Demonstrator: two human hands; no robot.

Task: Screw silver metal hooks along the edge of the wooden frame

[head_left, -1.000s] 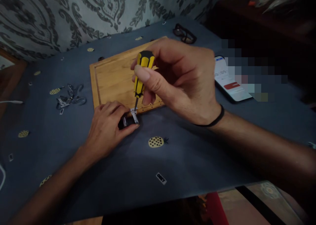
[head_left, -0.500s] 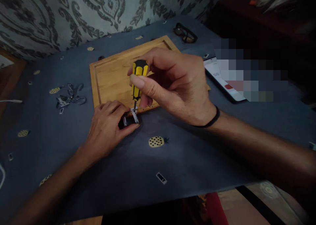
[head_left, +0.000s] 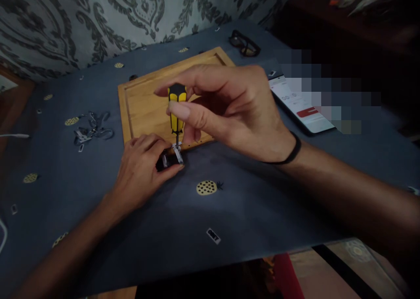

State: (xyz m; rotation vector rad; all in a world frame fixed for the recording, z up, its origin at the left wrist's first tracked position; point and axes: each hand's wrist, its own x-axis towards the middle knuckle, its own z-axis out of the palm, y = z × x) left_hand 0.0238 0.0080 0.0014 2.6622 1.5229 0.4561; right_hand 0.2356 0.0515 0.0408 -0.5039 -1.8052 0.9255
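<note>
My right hand [head_left: 229, 111] pinches a small yellow and black screwdriver [head_left: 176, 111] by its handle and holds it upright. Its tip rests on a small black and silver metal part [head_left: 171, 159] lying on the blue cloth. My left hand [head_left: 141, 170] is closed over that part and presses it down just in front of a wooden board [head_left: 144, 102].
A pile of small metal pieces [head_left: 92, 130] lies on the cloth [head_left: 229, 211] to the left. A lit phone [head_left: 302, 109] is at the right and dark-framed glasses [head_left: 244, 45] at the back. A patterned wall stands behind; the table's front edge is near me.
My right hand has shifted left and lower with the screwdriver, bringing the handle more upright over the metal part. My left hand has stayed in place.
</note>
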